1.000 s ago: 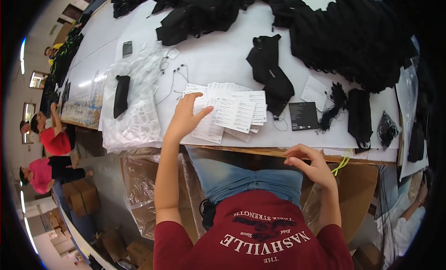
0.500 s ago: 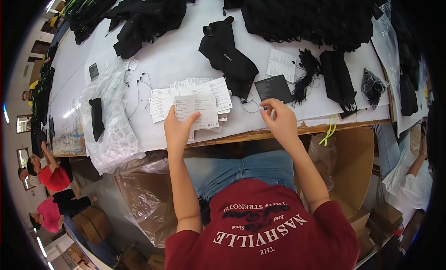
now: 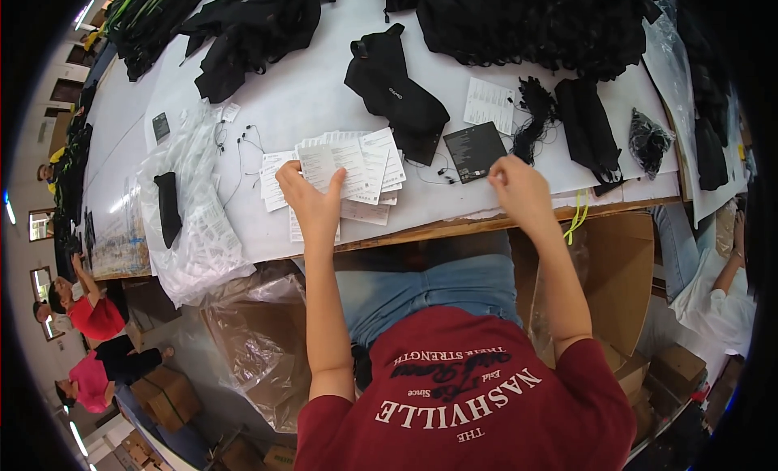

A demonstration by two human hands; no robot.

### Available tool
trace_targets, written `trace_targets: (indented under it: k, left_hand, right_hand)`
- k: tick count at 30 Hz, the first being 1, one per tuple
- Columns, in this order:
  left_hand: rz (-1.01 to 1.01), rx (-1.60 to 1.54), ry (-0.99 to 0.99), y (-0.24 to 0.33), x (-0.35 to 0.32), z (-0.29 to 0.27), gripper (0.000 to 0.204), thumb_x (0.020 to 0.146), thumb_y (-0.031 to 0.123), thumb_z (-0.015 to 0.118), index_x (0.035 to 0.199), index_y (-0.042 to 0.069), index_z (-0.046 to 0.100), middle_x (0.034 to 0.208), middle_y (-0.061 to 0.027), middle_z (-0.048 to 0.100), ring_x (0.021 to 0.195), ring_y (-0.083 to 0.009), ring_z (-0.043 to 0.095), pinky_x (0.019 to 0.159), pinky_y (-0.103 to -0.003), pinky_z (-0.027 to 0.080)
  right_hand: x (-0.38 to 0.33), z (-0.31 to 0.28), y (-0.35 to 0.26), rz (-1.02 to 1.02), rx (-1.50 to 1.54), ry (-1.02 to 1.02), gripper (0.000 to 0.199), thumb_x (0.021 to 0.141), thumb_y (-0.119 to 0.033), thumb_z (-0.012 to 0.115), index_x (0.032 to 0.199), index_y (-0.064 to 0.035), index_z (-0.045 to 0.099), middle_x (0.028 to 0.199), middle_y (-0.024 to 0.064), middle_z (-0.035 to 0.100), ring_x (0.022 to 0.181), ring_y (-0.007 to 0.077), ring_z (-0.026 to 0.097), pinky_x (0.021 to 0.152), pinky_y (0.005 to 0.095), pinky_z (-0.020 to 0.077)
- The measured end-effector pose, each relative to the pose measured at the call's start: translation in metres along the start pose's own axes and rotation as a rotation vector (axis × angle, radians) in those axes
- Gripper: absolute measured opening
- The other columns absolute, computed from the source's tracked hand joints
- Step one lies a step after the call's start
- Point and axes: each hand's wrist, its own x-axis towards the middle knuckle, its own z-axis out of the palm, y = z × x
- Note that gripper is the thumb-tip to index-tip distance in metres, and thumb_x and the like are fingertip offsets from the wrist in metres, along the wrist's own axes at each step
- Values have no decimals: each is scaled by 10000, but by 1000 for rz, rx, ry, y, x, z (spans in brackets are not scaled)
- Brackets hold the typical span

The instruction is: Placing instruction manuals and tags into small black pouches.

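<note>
My left hand (image 3: 314, 197) grips a white printed card (image 3: 334, 165) over a loose pile of similar cards (image 3: 381, 157), its fingers at the card's left edge and thumb near the lower right. Closed in a pinch, my right hand (image 3: 519, 194) is beside the lower right corner of a black printed card (image 3: 473, 151). Whether anything is between those fingertips cannot be made out. Thin black string loops (image 3: 438, 175) lie left of the black card. Behind them a black fabric pouch (image 3: 397, 94) lies flat on the white-covered table (image 3: 267, 106).
Black fabric pieces (image 3: 527, 34) are heaped along the back. A bundle of black strings (image 3: 533, 115), a folded black pouch (image 3: 585, 131) and a small bag (image 3: 650, 143) lie right. Clear plastic (image 3: 198, 228) covers the left front. An open carton (image 3: 612, 277) stands below the table edge.
My left hand has moved up and slightly right with its card, farther onto the pile. My right hand has shifted right, from the black card's near edge to past its lower right corner.
</note>
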Motion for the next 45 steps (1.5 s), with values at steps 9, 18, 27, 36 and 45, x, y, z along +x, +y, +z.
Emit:
trace_targets:
  k: [9, 18, 27, 36, 45]
  left_hand:
    - [-423, -855, -73, 32, -6, -50, 410, 801, 76, 758, 1144, -51, 574, 1061, -120, 647, 950, -174, 618, 877, -287, 475]
    - [-665, -1144, -54, 38, -50, -57, 504, 850, 25, 665, 1299, -47, 450, 1183, -131, 574, 1067, -205, 571, 896, -316, 458]
    - [-614, -1108, -239, 48, -60, -58, 532, 860, 119, 671, 1317, 30, 412, 1132, -94, 533, 1006, -165, 522, 877, -304, 422]
    - [-197, -866, -152, 87, -72, -45, 450, 793, 41, 727, 1192, 26, 519, 1065, -64, 524, 963, -142, 531, 803, -265, 458]
    - [-93, -753, -93, 121, -71, -50, 216, 793, -5, 719, 1007, 13, 698, 893, -42, 587, 795, -129, 564, 700, -236, 453]
  right_hand:
    - [9, -5, -12, -37, 58, -7, 90, 806, -160, 662, 837, -101, 603, 792, 61, 555, 720, 254, 590, 629, 372, 470]
    - [36, 56, -58, -172, 89, -61, 228, 793, -219, 708, 942, -96, 588, 842, 65, 579, 773, 273, 620, 650, 391, 491]
    - [55, 74, -54, -485, -180, -129, 140, 806, -121, 658, 881, -35, 577, 871, 94, 571, 790, 278, 628, 659, 400, 506]
    - [-12, -2, -105, -255, 1044, -124, 58, 862, -5, 606, 904, -34, 578, 762, 7, 546, 635, 62, 483, 587, 232, 402]
    - [-23, -16, -109, -284, 759, 98, 85, 799, -22, 687, 835, -27, 610, 673, -14, 521, 563, 38, 435, 496, 189, 354]
